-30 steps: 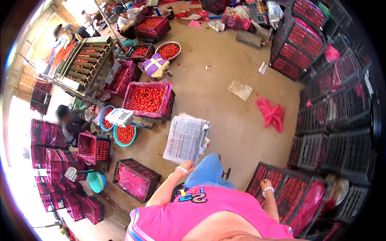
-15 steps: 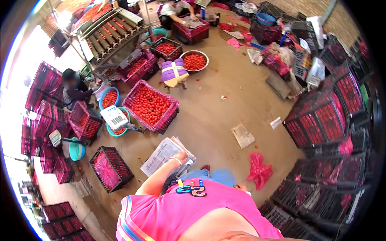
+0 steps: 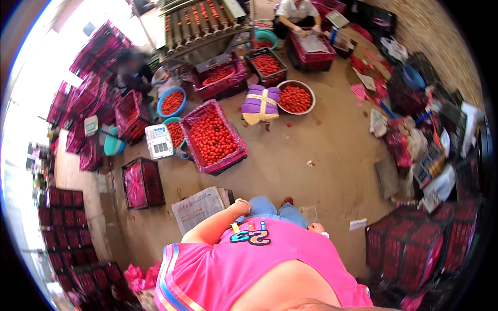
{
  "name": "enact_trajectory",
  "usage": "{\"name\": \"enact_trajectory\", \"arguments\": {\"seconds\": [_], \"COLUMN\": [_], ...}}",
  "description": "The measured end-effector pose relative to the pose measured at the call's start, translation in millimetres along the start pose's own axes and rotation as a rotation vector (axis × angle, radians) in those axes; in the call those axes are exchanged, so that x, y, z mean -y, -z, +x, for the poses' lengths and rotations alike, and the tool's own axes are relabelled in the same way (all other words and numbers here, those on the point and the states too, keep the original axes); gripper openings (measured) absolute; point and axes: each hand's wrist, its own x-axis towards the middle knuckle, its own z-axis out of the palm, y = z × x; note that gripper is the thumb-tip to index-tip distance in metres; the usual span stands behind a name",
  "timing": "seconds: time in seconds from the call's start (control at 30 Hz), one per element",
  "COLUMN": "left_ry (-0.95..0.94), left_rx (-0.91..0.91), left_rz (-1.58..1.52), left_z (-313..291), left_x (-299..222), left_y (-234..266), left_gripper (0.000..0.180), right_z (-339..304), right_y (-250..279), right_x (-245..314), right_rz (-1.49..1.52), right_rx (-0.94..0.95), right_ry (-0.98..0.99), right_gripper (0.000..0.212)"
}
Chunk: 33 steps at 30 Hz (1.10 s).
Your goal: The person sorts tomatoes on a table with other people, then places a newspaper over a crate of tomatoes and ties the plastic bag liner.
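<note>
My left hand [image 3: 243, 205], with a light bracelet above it, is beside my thigh at the right edge of a stack of newspapers [image 3: 196, 208]. My forearm covers part of the stack, and my fingers are too hidden to tell if they touch it. By my other hip hangs my right hand [image 3: 315, 227], a light band at its wrist. No object shows in it, and its fingers are too small to read. Left of the newspapers stands a black crate [image 3: 151, 187] topped with a pink plastic bag [image 3: 134, 185].
Ahead are a lined crate of small red tomatoes [image 3: 211, 140], a white scale [image 3: 159, 141], a purple padded stool [image 3: 261, 105] and a metal basin [image 3: 295, 97]. One worker [image 3: 303, 19] leans over a crate; another [image 3: 134, 71] sits left. Stacked crates [image 3: 404, 249] line the right.
My view has turned, so the right side appears lower and the left side higher. My left hand has gone from on top of the newspapers to their right edge.
</note>
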Motion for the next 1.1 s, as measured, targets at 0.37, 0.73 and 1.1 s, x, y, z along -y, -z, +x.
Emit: {"name": "enact_trajectory", "arguments": {"seconds": [0.37, 0.73, 1.1], "left_ry": [0.138, 0.003, 0.135], "left_rx": [0.005, 0.14, 0.049], "left_rz": [-0.664, -0.683, -0.995], "left_z": [-26.8, 32.7, 37.0], "left_x": [77.3, 263.3, 352.8], "left_y": [65.3, 255.7, 350.7], "left_gripper": [0.043, 0.04, 0.04], "right_z": [226.9, 399.5, 557.0], "right_y": [124.0, 301.8, 342.8], "right_x": [133.9, 402.1, 590.0], "right_rz": [-0.497, -0.568, -0.843], "right_rx": [0.738, 0.91, 0.975], "right_ry": [0.03, 0.159, 0.384], "right_gripper": [0.048, 0.027, 0.037]}}
